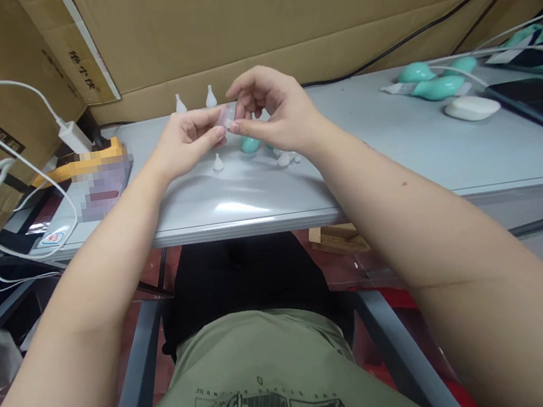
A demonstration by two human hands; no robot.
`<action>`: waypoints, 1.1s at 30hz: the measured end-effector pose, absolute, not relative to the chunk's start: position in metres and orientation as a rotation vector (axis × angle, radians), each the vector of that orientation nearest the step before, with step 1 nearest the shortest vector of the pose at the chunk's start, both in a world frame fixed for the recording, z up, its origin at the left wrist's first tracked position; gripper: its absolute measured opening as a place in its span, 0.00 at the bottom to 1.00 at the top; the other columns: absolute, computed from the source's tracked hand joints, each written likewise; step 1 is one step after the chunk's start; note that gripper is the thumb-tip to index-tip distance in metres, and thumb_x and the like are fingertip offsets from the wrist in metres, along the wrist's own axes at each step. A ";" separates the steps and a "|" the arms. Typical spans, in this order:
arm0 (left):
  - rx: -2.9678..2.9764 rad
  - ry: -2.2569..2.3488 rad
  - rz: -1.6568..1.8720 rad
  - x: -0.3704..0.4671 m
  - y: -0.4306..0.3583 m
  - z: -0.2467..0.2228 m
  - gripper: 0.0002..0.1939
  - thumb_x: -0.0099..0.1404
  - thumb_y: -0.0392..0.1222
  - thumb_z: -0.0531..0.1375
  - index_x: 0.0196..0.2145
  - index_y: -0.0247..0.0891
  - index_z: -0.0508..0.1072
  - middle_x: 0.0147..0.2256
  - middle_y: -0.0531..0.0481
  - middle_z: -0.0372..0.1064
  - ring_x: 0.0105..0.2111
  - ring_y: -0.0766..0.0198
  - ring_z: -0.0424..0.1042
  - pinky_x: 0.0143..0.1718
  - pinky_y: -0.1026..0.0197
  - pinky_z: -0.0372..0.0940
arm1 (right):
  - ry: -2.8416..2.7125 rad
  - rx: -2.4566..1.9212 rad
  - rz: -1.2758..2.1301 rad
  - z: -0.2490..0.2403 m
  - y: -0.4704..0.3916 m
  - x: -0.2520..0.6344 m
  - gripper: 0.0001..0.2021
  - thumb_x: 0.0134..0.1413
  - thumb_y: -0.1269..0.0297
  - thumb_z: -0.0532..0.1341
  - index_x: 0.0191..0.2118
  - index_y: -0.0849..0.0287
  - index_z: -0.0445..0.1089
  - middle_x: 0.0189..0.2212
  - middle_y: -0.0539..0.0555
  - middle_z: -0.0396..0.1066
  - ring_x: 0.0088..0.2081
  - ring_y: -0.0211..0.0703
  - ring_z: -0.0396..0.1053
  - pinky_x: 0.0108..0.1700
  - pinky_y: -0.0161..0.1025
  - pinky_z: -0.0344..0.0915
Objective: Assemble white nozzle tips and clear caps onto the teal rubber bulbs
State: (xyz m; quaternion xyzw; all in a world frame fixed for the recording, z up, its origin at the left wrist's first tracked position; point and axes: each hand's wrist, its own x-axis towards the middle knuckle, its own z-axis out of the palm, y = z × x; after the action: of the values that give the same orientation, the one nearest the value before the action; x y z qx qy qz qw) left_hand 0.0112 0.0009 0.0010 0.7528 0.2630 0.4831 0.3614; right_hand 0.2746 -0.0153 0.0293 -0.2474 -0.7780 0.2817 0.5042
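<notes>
Above the grey table, both my hands meet around a small clear plastic bag (227,115) with something whitish at its lower end. My left hand (189,137) pinches its left side between thumb and fingers. On the other side, the thumb of my right hand (281,108) presses its lower right edge, fingers curled behind. Two white pointed nozzle tips (210,96) stand behind my left hand, and another white nozzle tip (218,163) stands in front. Under my hands lies a teal bulb (250,144), partly hidden. Small white pieces (288,157) are heaped below my right wrist.
Teal bulbs in clear wrapping (440,87), a white oval object (471,108) and a dark tablet (540,105) lie to the right. White cables (12,81) loop at the left. Cardboard (275,14) walls the table's back edge.
</notes>
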 end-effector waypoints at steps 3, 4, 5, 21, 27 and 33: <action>1.827 0.672 1.187 0.014 -0.009 0.008 0.27 0.69 0.65 0.89 0.42 0.41 0.87 0.42 0.46 0.88 0.42 0.56 0.88 0.51 0.51 0.87 | -1.955 -0.603 0.675 0.031 -0.017 0.277 0.28 0.48 0.35 0.94 0.45 0.38 0.86 0.39 0.52 0.85 0.51 0.66 0.79 0.51 0.60 0.79; 1.801 0.662 1.164 0.014 -0.010 0.009 0.28 0.69 0.65 0.89 0.41 0.41 0.87 0.42 0.45 0.88 0.41 0.56 0.88 0.49 0.52 0.86 | -1.979 -0.623 0.671 0.032 -0.021 0.277 0.25 0.51 0.35 0.93 0.44 0.37 0.87 0.40 0.53 0.86 0.52 0.68 0.80 0.50 0.61 0.80; 1.781 0.652 1.148 0.014 -0.011 0.009 0.28 0.68 0.66 0.89 0.40 0.41 0.86 0.42 0.45 0.88 0.41 0.57 0.88 0.48 0.53 0.86 | -1.993 -0.641 0.664 0.033 -0.025 0.278 0.23 0.54 0.35 0.91 0.43 0.37 0.87 0.41 0.54 0.86 0.53 0.69 0.81 0.49 0.62 0.81; 1.772 0.664 1.228 0.017 -0.008 0.006 0.27 0.62 0.63 0.91 0.47 0.44 0.92 0.42 0.47 0.91 0.38 0.59 0.86 0.43 0.55 0.85 | -1.951 -0.669 0.644 0.031 -0.033 0.272 0.15 0.52 0.50 0.89 0.36 0.38 0.84 0.37 0.55 0.82 0.52 0.74 0.82 0.45 0.63 0.83; 1.759 0.580 1.248 0.018 -0.001 0.002 0.34 0.57 0.68 0.92 0.49 0.45 0.91 0.45 0.44 0.92 0.44 0.51 0.90 0.42 0.52 0.84 | -1.988 -0.668 0.642 0.034 -0.035 0.274 0.11 0.55 0.51 0.88 0.35 0.35 0.88 0.39 0.55 0.85 0.52 0.73 0.82 0.49 0.66 0.85; 1.742 0.661 1.269 0.019 0.004 -0.001 0.32 0.57 0.62 0.90 0.51 0.44 0.89 0.45 0.43 0.91 0.42 0.52 0.89 0.45 0.50 0.84 | -2.002 -0.681 0.604 0.029 -0.029 0.273 0.10 0.60 0.50 0.86 0.36 0.37 0.87 0.38 0.55 0.84 0.53 0.72 0.83 0.47 0.64 0.85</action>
State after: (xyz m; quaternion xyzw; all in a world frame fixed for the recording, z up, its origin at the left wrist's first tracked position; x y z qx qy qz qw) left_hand 0.0187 0.0038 -0.0013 0.6979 0.2647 0.5084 0.4294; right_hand 0.2733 -0.0291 0.0286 -0.2758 -0.8110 0.2446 0.4542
